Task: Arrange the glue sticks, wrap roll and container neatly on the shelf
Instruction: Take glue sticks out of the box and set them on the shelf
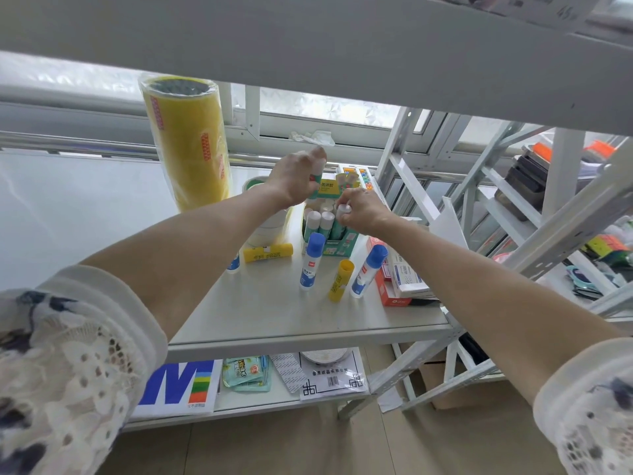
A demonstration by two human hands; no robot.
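A green carton (337,246) of white-capped glue sticks (320,222) stands on the white shelf (274,317). My left hand (296,178) holds a white-capped glue stick (318,169) above the carton. My right hand (363,210) grips the cap of another glue stick (342,214) standing in the carton. Two blue-capped glue sticks (311,262) (368,270) and a yellow one (339,281) stand in front of the carton. Another yellow stick (269,252) lies flat. The tall yellow wrap roll (188,142) stands at the back left.
Rolls of tape (270,228) are stacked left of the carton. Red and white boxes (399,275) lie at the shelf's right edge. A shelf board (308,39) runs overhead. The lower shelf holds packets (246,373) and papers. A second rack (548,214) stands to the right.
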